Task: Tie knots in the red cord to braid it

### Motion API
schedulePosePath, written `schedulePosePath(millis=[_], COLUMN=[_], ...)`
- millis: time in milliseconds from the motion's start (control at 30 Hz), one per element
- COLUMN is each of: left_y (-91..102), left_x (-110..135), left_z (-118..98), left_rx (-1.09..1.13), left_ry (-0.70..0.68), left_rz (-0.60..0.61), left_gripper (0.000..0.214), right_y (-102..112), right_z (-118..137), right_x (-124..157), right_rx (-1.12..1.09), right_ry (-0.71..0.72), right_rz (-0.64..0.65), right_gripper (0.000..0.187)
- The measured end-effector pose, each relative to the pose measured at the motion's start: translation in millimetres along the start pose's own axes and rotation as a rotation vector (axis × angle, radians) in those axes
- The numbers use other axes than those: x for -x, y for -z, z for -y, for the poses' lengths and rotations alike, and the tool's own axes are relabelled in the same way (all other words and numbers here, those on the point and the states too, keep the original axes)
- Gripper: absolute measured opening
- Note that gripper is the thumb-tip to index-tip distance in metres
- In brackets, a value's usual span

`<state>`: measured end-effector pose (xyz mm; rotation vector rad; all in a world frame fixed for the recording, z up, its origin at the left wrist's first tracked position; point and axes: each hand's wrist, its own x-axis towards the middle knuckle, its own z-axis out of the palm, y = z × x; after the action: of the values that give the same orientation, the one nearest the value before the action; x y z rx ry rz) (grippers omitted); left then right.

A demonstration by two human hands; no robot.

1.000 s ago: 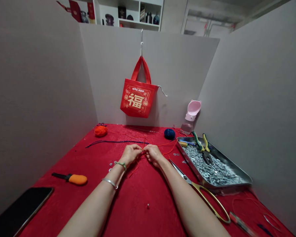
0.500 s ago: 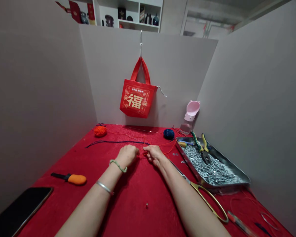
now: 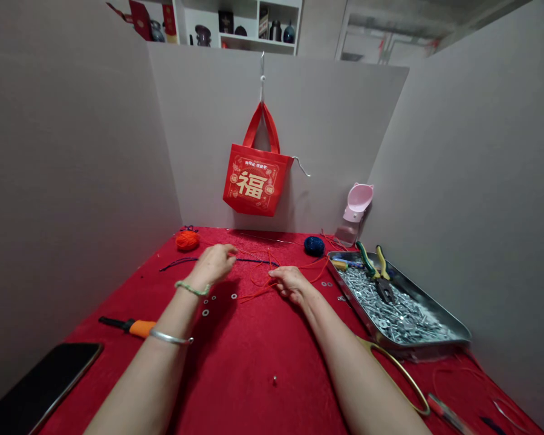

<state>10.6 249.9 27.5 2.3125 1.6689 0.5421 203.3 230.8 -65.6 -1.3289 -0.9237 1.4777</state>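
Observation:
My right hand (image 3: pixel 291 284) pinches red cord (image 3: pixel 259 292), whose loose ends lie to its left and whose loops spread behind it. My left hand (image 3: pixel 215 263) is farther left and raised, its fingers bent together. Whether cord is between them I cannot make out. A dark braided cord (image 3: pixel 256 261) runs across the cloth behind both hands, partly hidden by the left one. Several small metal washers (image 3: pixel 205 313) lie below my left hand. Under my right forearm, gold-handled scissors (image 3: pixel 405 377) are partly covered.
At right stands a metal tray (image 3: pixel 435 290) of screws with pliers (image 3: pixel 381 281) on top. An orange yarn ball (image 3: pixel 187 240) and a blue yarn ball (image 3: pixel 314 246) sit at the back. An orange-handled tool (image 3: pixel 140 328) and a phone (image 3: pixel 40 386) lie left. A red bag (image 3: pixel 257 181) hangs on the wall.
My left hand has moved up and left, away from the right hand, uncovering washers and the cord's loose ends. My right hand stays nearly in place with the red cord.

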Motion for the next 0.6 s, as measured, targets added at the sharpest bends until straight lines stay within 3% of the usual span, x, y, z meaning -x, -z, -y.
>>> schedulePosePath(millis=[67,167,267,400,500,600], left_y=[-26.6,-67.2,-90.8,-97.7,-96.0,-93.4], left_x=[-5,-10,-11,-12,-14,-14], left_z=[-16,-29,-30,-23,-19,-20], left_rx=[0.178,0.705,1.094,1.109,1.038,1.052], left_ry=[-0.037,0.183,0.324,0.265,0.222,0.277], left_rz=[-0.011,0.162,0.269,0.353,0.315,0.333], left_gripper=[0.03,0.033,0.03,0.008,0.012,0.013], right_y=[0,-1,-1,-2,-2,-1], right_z=[-1,0,2,3,2,2], right_x=[-1,0,2,2,-1,1], right_rx=[0.0,-0.026,-0.04,-0.021,-0.013,0.024], right_ry=[-0.006,-0.018,-0.017,-0.021,-0.017,-0.002], right_rz=[0.014,0.042,0.052,0.053,0.055,0.092], right_gripper=[0.016,0.015,0.014,0.012,0.016,0.019])
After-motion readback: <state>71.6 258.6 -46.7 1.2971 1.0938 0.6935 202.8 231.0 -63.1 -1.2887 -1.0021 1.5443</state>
